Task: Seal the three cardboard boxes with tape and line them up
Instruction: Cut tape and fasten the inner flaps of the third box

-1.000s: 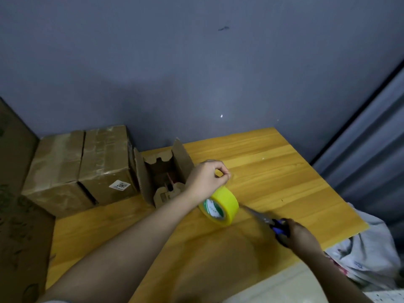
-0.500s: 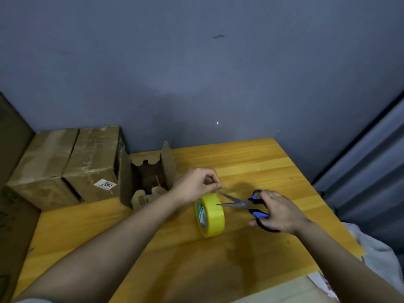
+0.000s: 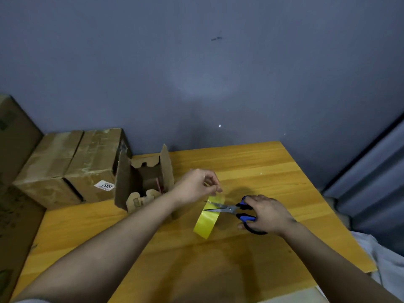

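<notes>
A yellow tape roll stands on edge on the wooden table. My left hand pinches the pulled-up free end of the tape just above the roll. My right hand grips blue-and-black scissors, their blades parted around the tape strip. An open cardboard box with raised flaps stands left of my left hand. Two closed, taped cardboard boxes sit side by side at the far left against the wall.
A tall cardboard sheet leans at the left edge. A grey wall runs behind the table. White cloth lies off the table's right corner, below a grey curtain.
My right hand has brought the scissors from the table's right side up to the tape strip. My left hand has lifted the tape end higher off the roll.
</notes>
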`<state>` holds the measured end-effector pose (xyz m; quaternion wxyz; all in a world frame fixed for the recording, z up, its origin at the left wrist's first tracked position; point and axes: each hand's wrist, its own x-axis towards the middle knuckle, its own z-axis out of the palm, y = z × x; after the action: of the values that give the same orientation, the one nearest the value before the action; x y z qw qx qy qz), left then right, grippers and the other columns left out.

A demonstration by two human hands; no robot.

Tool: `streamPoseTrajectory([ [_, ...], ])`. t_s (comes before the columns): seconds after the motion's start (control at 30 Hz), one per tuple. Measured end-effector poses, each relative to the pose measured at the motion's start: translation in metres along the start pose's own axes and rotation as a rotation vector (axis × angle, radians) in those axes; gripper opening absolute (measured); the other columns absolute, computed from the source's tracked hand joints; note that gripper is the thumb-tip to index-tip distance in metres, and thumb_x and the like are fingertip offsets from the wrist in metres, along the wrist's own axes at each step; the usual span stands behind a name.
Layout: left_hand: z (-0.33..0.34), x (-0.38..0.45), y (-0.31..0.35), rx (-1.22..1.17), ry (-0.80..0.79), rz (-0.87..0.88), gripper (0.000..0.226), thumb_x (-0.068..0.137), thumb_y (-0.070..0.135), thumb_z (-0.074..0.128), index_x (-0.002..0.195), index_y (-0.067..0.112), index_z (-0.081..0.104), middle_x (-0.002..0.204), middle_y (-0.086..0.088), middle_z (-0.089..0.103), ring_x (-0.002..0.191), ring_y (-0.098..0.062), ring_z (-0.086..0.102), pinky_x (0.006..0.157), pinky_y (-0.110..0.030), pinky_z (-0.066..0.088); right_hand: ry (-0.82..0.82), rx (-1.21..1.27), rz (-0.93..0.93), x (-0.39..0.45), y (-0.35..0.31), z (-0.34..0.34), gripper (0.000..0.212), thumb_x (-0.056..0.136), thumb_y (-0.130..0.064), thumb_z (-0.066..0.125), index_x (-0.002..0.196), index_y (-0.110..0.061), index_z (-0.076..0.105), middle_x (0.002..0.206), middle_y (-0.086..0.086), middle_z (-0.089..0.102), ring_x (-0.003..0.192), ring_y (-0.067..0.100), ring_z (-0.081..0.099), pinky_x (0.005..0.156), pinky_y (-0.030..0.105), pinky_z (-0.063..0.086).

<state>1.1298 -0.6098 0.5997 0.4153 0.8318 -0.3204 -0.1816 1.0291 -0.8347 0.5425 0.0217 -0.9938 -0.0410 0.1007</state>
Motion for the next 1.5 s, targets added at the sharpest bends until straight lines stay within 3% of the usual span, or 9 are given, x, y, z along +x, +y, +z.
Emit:
streamPoseTrajectory([
  [0.17, 0.001, 0.002, -0.002, -0.01, -0.014, 0.003, 0.005, 0.085, 0.017, 0.071, 0.082, 0.015, 0.067, 0.081, 0.01, 0.073, 0.075, -0.005, 0.071, 0.08, -0.037, 0.057, 0.023, 0.0, 0.024, -0.003, -0.003, -0.002, 0.055, 0.075, -0.074, 0.055, 0.105, -0.029, 0.052, 0.102, -0.01, 0.063, 0.094, 0.013, 0.06, 0.064, 0.025, 0.039],
  [0.37, 0.014, 0.003, -0.006, -0.069, -0.065, 0.004, 0.006, 0.085, 0.013, 0.07, 0.085, 0.007, 0.067, 0.09, -0.003, 0.075, 0.083, -0.011, 0.071, 0.084, -0.037, 0.056, -0.064, 0.01, 0.098, -0.012, 0.003, 0.005, 0.055, 0.076, -0.076, 0.052, 0.108, -0.031, 0.055, 0.101, -0.008, 0.067, 0.095, 0.016, 0.064, 0.072, 0.03, 0.049],
  [0.67, 0.028, 0.01, -0.011, -0.143, -0.106, -0.012, 0.005, 0.087, 0.01, 0.068, 0.083, 0.007, 0.066, 0.085, 0.0, 0.074, 0.08, -0.015, 0.071, 0.081, -0.037, 0.057, -0.128, -0.009, 0.126, -0.017, 0.013, 0.009, 0.05, 0.079, -0.071, 0.054, 0.109, -0.031, 0.059, 0.094, -0.004, 0.069, 0.087, 0.019, 0.064, 0.062, 0.027, 0.041],
  [0.8, 0.023, 0.014, -0.002, -0.412, 0.003, -0.051, 0.004, 0.09, -0.002, 0.058, 0.093, -0.003, 0.06, 0.084, -0.007, 0.069, 0.066, -0.006, 0.068, 0.069, -0.024, 0.058, -0.159, -0.035, 0.15, -0.012, 0.017, 0.01, 0.043, 0.084, -0.064, 0.053, 0.112, -0.032, 0.061, 0.097, -0.003, 0.069, 0.09, 0.02, 0.064, 0.066, 0.029, 0.044],
  [0.9, 0.019, 0.022, -0.001, -0.525, 0.188, -0.104, 0.005, 0.091, 0.001, 0.058, 0.095, -0.003, 0.057, 0.087, -0.008, 0.068, 0.064, -0.009, 0.068, 0.07, -0.026, 0.057, -0.16, -0.014, 0.163, -0.009, 0.017, 0.013, 0.041, 0.085, -0.06, 0.054, 0.112, -0.031, 0.061, 0.097, -0.002, 0.069, 0.09, 0.019, 0.065, 0.064, 0.028, 0.042],
  [1.03, 0.031, 0.015, -0.017, -0.324, 0.43, -0.205, 0.019, 0.089, 0.007, 0.063, 0.106, 0.011, 0.056, 0.111, -0.001, 0.06, 0.099, -0.012, 0.061, 0.092, -0.029, 0.049, -0.161, 0.04, 0.174, -0.008, 0.016, 0.013, 0.044, 0.083, -0.064, 0.056, 0.111, -0.03, 0.061, 0.097, -0.003, 0.069, 0.09, 0.018, 0.064, 0.063, 0.027, 0.041],
  [1.17, 0.053, -0.001, -0.036, -0.324, 0.432, -0.277, 0.044, 0.086, -0.001, 0.062, 0.126, 0.011, 0.049, 0.13, -0.002, 0.037, 0.123, -0.013, 0.041, 0.109, -0.032, 0.034, -0.149, 0.074, 0.186, -0.008, 0.018, 0.012, 0.045, 0.082, -0.066, 0.057, 0.108, -0.03, 0.062, 0.094, -0.004, 0.068, 0.087, 0.016, 0.064, 0.063, 0.027, 0.041],
  [1.4, 0.061, -0.011, -0.047, -0.666, 0.386, -0.357, 0.037, 0.09, -0.004, 0.056, 0.118, 0.02, 0.054, 0.132, 0.005, 0.049, 0.119, -0.008, 0.044, 0.09, -0.019, 0.039, -0.14, 0.052, 0.179, -0.007, 0.021, 0.016, 0.039, 0.085, -0.061, 0.056, 0.108, -0.03, 0.061, 0.092, -0.004, 0.068, 0.085, 0.017, 0.064, 0.062, 0.028, 0.042],
  [1.5, 0.057, -0.014, -0.047, -0.693, 0.318, -0.323, 0.043, 0.09, -0.005, 0.054, 0.123, 0.023, 0.055, 0.133, 0.007, 0.049, 0.126, -0.011, 0.042, 0.097, -0.026, 0.037, -0.133, 0.038, 0.177, -0.007, 0.02, 0.016, 0.035, 0.088, -0.056, 0.055, 0.111, -0.03, 0.061, 0.094, -0.004, 0.068, 0.086, 0.016, 0.064, 0.061, 0.026, 0.04],
])
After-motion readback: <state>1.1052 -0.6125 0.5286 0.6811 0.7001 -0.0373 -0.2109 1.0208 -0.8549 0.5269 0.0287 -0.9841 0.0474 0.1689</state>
